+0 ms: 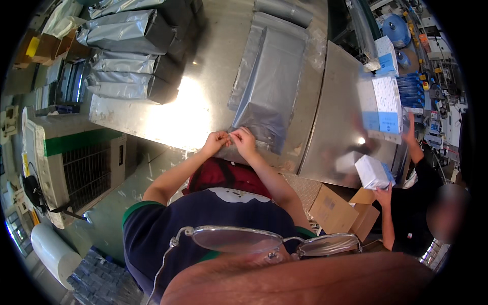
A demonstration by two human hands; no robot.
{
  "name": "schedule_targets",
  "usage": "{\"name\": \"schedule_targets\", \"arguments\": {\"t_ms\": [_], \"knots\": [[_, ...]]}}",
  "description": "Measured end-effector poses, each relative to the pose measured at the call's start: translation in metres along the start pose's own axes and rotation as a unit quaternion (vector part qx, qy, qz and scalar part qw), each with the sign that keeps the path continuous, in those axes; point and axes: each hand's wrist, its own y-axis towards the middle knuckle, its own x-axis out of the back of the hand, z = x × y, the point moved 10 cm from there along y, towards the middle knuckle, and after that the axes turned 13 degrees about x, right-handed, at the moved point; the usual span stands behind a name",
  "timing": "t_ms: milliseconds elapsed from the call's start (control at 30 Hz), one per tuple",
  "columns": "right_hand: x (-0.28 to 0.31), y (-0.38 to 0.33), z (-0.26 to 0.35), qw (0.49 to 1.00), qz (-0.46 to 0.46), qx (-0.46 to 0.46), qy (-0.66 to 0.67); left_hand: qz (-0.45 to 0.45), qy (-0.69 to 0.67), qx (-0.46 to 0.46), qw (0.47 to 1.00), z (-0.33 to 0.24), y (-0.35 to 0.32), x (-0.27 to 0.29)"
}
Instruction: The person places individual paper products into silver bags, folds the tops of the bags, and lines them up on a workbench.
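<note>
Over the near edge of the metal table (207, 109), my two hands meet at the fingertips. My left hand (217, 143) is closed in a pinch; what it holds, if anything, is too small to make out. My right hand (244, 142) is also pinched, its fingers close against the left ones and beside the lower left corner of a grey plastic bag (272, 84). This long, filled bag lies flat on the table, on top of more grey plastic sheeting (248, 63). Whether my right fingers grip the bag's edge is hidden.
Filled grey bags (127, 33) are stacked at the far left. To the right, a co-worker's hand (385, 195) holds a white box (372, 172) near an open carton (335, 208); more white-and-blue boxes (387, 101) stand behind. An air cooler (84, 162) stands left of the table.
</note>
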Motion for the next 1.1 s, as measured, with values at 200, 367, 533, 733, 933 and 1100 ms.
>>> {"name": "schedule_targets", "arguments": {"t_ms": [200,367,533,733,933,1100], "knots": [[0.079,-0.276,-0.083,0.793,0.502,-0.261,-0.225,-0.145,0.313,-0.116,0.931,-0.031,-0.014,0.019],[0.123,-0.102,-0.004,0.882,0.357,0.015,-0.307,-0.048,0.677,-0.416,0.606,-0.081,-0.032,-0.041],[0.121,-0.048,-0.064,0.883,0.261,0.190,-0.341,-0.030,0.523,-0.394,0.755,-0.112,0.007,-0.021],[0.177,-0.007,-0.096,0.970,-0.131,-0.162,-0.123,-0.212,-0.060,-0.066,0.973,-0.099,0.077,0.042],[0.119,-0.003,-0.173,0.890,0.160,-0.249,-0.346,-0.313,0.371,-0.008,0.874,-0.089,0.115,0.018],[0.084,0.010,-0.120,0.933,0.262,-0.208,-0.133,0.119,-0.243,0.181,0.945,-0.053,0.135,0.008]]}}
